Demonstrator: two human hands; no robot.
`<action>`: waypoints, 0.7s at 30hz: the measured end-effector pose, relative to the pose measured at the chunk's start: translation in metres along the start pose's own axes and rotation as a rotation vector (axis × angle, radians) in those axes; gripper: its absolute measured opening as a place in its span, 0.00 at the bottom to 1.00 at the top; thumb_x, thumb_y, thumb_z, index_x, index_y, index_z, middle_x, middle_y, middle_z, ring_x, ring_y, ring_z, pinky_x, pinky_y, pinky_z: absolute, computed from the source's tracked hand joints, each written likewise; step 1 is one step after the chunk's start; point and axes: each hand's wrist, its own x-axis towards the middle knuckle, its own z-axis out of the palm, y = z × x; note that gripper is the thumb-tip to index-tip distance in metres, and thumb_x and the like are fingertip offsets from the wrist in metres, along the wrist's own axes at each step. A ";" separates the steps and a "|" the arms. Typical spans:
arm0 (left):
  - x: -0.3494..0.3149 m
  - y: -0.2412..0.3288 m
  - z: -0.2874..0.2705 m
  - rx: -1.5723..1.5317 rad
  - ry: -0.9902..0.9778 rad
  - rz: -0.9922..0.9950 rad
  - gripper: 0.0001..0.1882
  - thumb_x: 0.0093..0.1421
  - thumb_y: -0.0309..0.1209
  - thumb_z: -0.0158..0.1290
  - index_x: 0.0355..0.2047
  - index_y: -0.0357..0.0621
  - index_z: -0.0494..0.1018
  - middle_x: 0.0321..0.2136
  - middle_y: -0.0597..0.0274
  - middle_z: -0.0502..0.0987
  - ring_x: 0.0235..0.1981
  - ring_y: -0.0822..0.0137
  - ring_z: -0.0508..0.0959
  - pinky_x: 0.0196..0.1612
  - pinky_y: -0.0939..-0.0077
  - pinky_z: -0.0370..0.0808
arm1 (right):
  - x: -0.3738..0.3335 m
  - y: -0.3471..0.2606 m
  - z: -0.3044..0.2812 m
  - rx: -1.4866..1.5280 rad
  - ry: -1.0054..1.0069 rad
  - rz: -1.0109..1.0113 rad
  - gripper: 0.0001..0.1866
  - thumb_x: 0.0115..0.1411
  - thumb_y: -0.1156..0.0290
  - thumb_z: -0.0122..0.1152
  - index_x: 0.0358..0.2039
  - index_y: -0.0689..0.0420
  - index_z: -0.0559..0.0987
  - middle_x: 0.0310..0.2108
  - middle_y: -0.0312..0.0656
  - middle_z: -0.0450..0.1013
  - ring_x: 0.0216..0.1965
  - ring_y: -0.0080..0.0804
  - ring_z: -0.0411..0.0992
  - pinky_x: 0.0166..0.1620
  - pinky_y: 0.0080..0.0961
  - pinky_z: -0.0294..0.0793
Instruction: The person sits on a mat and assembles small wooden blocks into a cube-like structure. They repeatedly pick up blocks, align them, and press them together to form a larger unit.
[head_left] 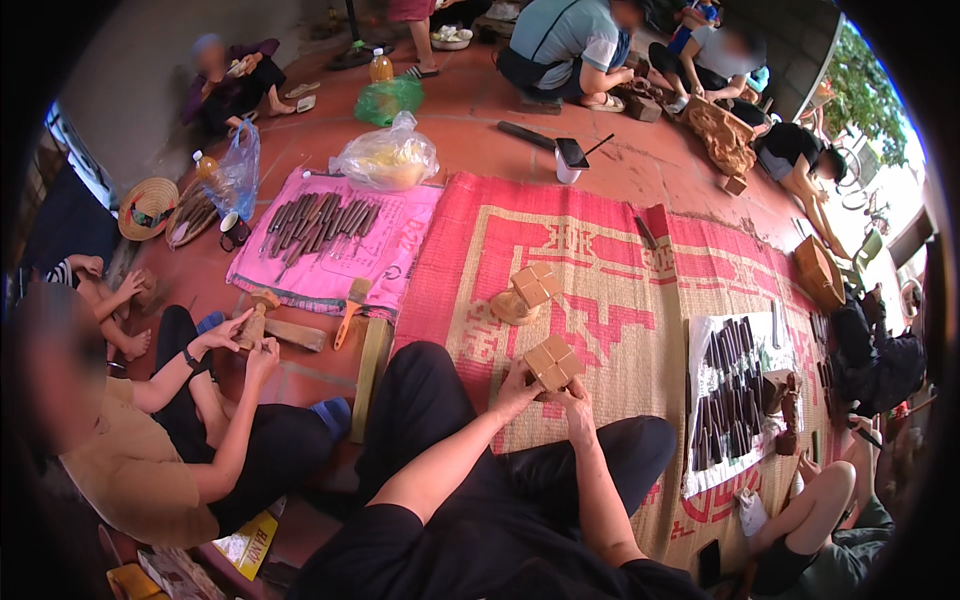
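Note:
Between my two hands is a square light-brown wooden block with crossing grooves on its top face. The fingers of my left hand are closed on its left side. At its lower right edge, my right hand is closed on it too. Just beyond, on the mat, a similar grooved wooden block sits tilted by a rounded pale wooden piece. How these two join, I cannot tell.
A red-and-straw woven mat lies under me. Chisels cover a pink sack at left; more dark-handled tools lie on a white sheet at right. A brush lies near my left knee. Close at left, a person handles a wooden piece.

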 end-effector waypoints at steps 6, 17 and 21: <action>-0.001 0.003 0.002 0.031 -0.004 0.037 0.34 0.51 0.47 0.57 0.52 0.46 0.57 0.44 0.67 0.61 0.45 0.72 0.65 0.47 0.74 0.65 | 0.015 0.019 -0.010 -0.411 0.139 -0.144 0.13 0.47 0.82 0.55 0.36 0.61 0.75 0.33 0.34 0.72 0.35 0.21 0.68 0.40 0.18 0.66; 0.002 -0.012 0.000 -0.086 0.029 0.021 0.28 0.53 0.40 0.56 0.50 0.43 0.62 0.45 0.57 0.59 0.51 0.64 0.61 0.53 0.72 0.61 | 0.015 0.002 -0.003 -0.829 0.270 -0.310 0.13 0.41 0.83 0.57 0.31 0.60 0.75 0.19 0.37 0.69 0.20 0.26 0.66 0.25 0.23 0.65; -0.001 0.005 0.002 -0.020 0.017 0.011 0.30 0.52 0.41 0.57 0.51 0.43 0.61 0.45 0.57 0.59 0.51 0.63 0.62 0.53 0.71 0.61 | 0.017 -0.001 -0.008 -0.527 0.149 -0.033 0.10 0.42 0.84 0.55 0.28 0.60 0.75 0.14 0.32 0.65 0.17 0.22 0.63 0.22 0.21 0.62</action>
